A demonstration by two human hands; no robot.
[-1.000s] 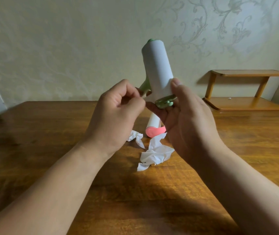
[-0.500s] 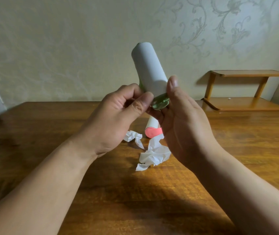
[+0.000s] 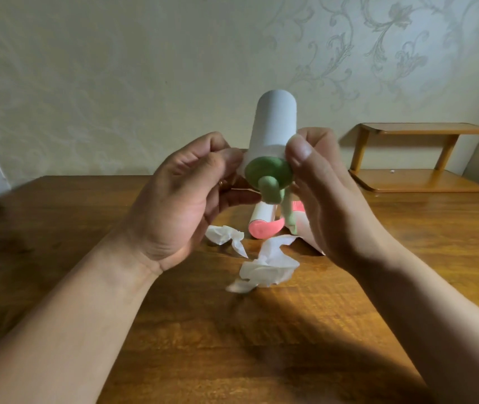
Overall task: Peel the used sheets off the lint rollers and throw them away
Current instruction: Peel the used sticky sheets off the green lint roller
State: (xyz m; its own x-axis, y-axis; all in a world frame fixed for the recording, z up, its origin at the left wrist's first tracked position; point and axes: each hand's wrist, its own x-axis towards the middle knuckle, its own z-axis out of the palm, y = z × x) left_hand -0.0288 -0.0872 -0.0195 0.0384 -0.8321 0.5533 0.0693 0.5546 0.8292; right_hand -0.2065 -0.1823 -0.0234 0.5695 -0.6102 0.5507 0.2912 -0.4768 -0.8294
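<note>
I hold a green-handled lint roller [image 3: 273,126] above the table, its white roll pointing away from me and its green end cap facing the camera. My right hand [image 3: 328,196] grips the roll's near right edge with the thumb on top. My left hand [image 3: 185,196] pinches the roll's near left edge with its fingertips. A pink lint roller [image 3: 261,223] lies on the table behind my hands, partly hidden. Two crumpled white sheets lie below: a small sheet [image 3: 226,236] and a larger sheet [image 3: 267,265].
The wooden table [image 3: 232,345] spreads under both arms. A low wooden shelf [image 3: 415,158] stands at the back right against the patterned wall.
The green roller swung from leaning left to pointing away from me, end cap now toward the camera. Both hands shifted their hold to the roll's near edge.
</note>
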